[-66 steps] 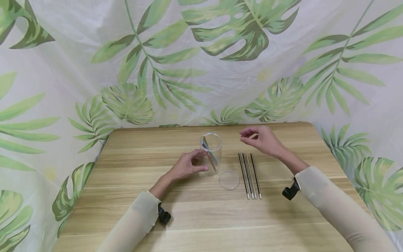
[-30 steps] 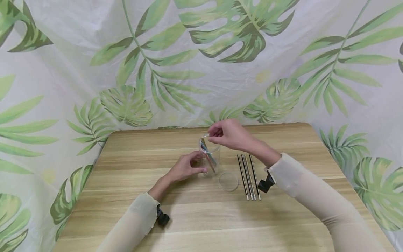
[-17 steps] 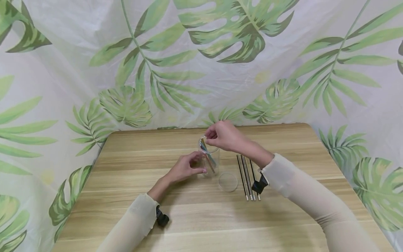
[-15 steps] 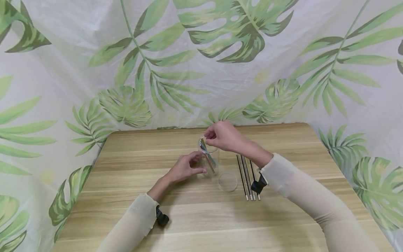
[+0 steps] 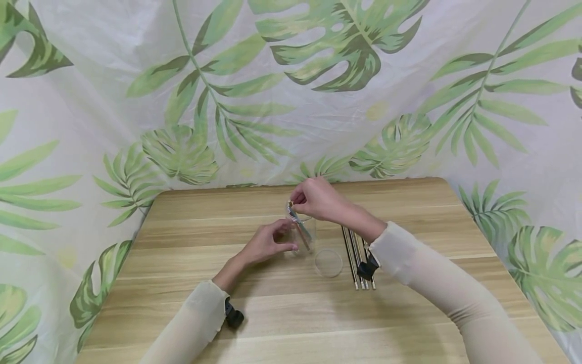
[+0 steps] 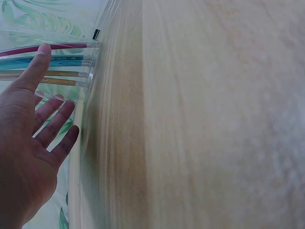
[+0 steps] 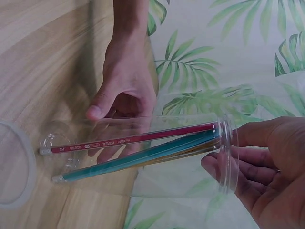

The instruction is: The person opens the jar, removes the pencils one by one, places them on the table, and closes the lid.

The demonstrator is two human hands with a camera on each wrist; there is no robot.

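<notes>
In the head view, a clear plastic jar [image 5: 312,233] stands upright on the wooden table [image 5: 273,323]. My left hand [image 5: 268,241] holds its side, the thumb on the near side and the fingers behind. Inside, a red pencil [image 7: 138,139], teal pencils [image 7: 143,155] and yellow pencils [image 6: 62,81] lean against the wall. My right hand [image 5: 320,198] is at the jar's mouth, thumb and curled fingertips right at the upper ends of the yellow pencils. I cannot tell whether they pinch one.
A round clear lid [image 5: 329,263] lies flat just right of the jar. Several dark and metallic pencils [image 5: 352,263] lie side by side further right, partly under my right forearm. A leaf-printed cloth [image 5: 254,91] hangs behind the table.
My right hand has come left from above the loose pencils to the jar's mouth, then a little lower among the pencil ends. My left hand keeps its hold on the jar.
</notes>
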